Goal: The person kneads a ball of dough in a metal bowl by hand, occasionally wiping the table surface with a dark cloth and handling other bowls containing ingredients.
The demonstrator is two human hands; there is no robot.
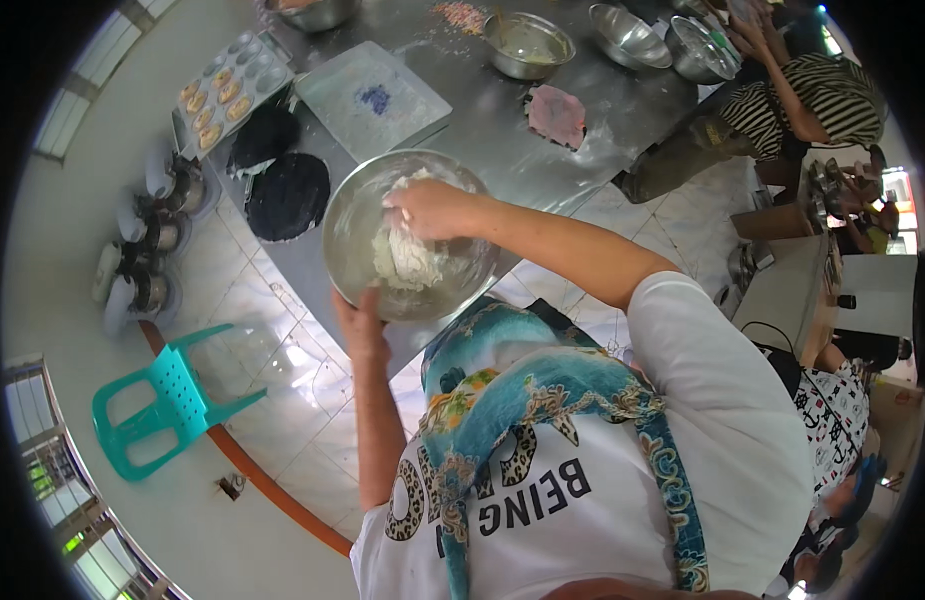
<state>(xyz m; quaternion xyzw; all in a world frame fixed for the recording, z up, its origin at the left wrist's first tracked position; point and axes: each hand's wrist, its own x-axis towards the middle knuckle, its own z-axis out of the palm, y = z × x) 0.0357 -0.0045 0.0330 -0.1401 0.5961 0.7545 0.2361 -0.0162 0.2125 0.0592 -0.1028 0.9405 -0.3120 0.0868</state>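
Note:
A large metal mixing bowl (350, 262) stands at the near edge of the steel table, with floury dough (413, 259) inside it. My right hand (432, 210) reaches into the bowl, its fingers curled into the upper part of the dough and coated with flour; the fingertips are partly hidden. At the bowl's near left rim, my left hand (365, 322) grips the metal, thumb over the edge and the other fingers out of sight beneath it.
A flour-dusted tray (335, 97), two black round pieces (288, 196), a muffin tin (237, 109) with filled cups, a pink sheet (556, 116) and several metal bowls (530, 67) lie on the steel table (447, 67). A person in stripes (830, 97) works at the right. A turquoise chair (162, 397) stands left.

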